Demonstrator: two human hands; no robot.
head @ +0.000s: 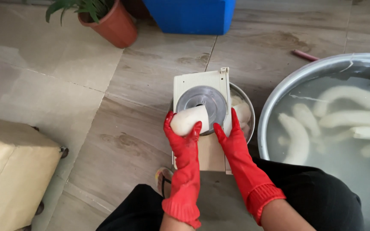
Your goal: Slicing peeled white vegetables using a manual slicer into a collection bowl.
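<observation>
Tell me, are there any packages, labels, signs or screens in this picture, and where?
None show: no package, label, sign or screen.
Nearest thing to one: a plain blue box at the top edge, beside a terracotta plant pot, with no marking visible on it.

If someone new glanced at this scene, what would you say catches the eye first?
The red-gloved hands at centre stand out: the left hand presses a peeled white root against the round metal blade of a cream slicer board, while the right hand steadies its edge over a small metal bowl. At right, a large metal basin holds more white roots in cloudy water.
</observation>
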